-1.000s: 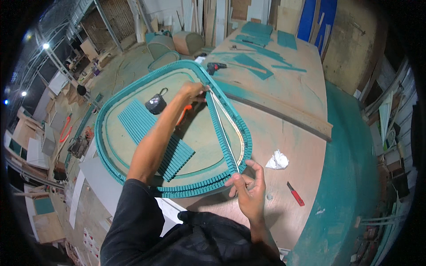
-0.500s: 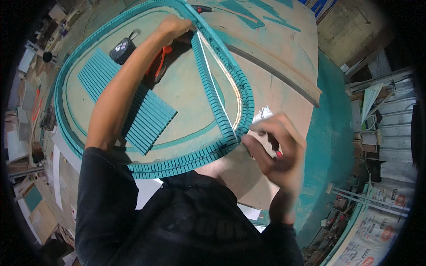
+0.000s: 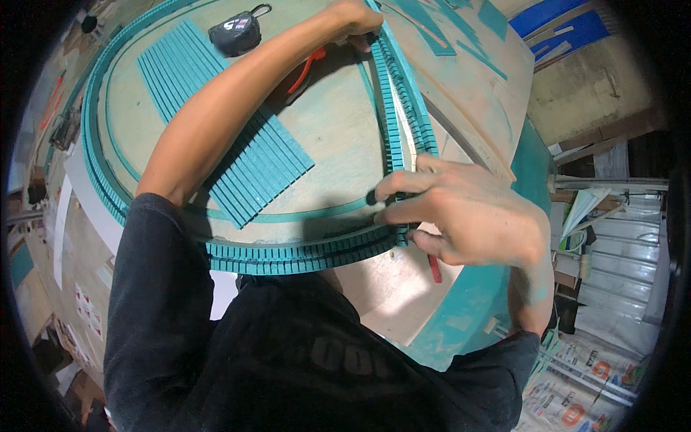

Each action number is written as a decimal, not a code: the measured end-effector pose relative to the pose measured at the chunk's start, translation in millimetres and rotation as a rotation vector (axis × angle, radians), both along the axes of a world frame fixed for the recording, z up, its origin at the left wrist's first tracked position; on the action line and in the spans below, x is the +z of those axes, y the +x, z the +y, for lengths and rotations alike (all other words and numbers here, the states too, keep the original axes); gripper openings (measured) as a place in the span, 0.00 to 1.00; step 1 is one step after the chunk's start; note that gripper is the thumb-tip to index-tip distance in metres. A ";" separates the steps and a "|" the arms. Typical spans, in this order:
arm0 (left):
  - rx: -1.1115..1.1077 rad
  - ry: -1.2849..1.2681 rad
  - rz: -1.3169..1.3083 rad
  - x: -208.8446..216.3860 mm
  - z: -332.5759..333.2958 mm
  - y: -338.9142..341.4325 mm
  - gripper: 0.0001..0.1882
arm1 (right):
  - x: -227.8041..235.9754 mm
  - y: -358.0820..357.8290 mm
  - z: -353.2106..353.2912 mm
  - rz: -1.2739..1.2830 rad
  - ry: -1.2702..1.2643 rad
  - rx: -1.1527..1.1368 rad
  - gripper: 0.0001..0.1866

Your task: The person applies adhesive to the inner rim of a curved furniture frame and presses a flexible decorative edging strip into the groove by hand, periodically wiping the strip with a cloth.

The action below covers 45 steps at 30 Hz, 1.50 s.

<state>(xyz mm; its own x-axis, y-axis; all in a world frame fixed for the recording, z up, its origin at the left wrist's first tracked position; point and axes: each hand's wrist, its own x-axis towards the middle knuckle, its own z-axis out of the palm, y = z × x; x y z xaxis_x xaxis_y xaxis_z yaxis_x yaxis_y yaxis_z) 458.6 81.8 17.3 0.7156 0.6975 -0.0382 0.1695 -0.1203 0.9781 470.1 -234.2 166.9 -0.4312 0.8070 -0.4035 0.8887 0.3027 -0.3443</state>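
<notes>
A rounded plywood form board [image 3: 338, 137] carries a teal slotted flexible strip [image 3: 302, 255] bent along its edge. The right hand [image 3: 468, 216] pinches the strip at the board's near right corner, holding the bend; the left hand [image 3: 356, 18] grips it at the far edge. A black tape measure [image 3: 234, 32] rests nearby.

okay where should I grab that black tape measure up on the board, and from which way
Probably grip the tape measure across its two flat faces, coming straight down from above. It lies flat and alone on the round board, clear of the ribbed teal panel. Its small ring at the upper right looks too thin to hold.
</notes>
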 end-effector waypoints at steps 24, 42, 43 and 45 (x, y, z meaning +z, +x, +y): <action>0.008 0.804 0.314 68.4 -104.5 -71.9 0.26 | 4.1 25.4 -24.4 0.071 0.090 -0.015 0.09; -0.744 0.318 0.139 29.2 -197.5 -141.7 0.05 | -11.4 43.5 -67.8 -0.002 0.233 -0.192 0.27; -0.682 0.343 0.201 25.2 -200.0 -141.1 0.08 | -17.8 44.0 -69.6 0.005 0.233 -0.197 0.29; -0.653 0.377 0.169 24.1 -206.8 -140.4 0.08 | -20.7 41.1 -74.7 0.006 0.227 -0.220 0.28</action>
<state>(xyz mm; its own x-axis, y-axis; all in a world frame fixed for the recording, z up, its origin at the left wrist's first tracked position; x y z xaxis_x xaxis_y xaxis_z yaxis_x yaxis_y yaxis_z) 318.2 -125.0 41.4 0.9920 0.1235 -0.0275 0.0933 -0.5674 0.8182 511.1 -308.8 146.2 -0.2381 0.9504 -0.2000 0.9396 0.1733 -0.2951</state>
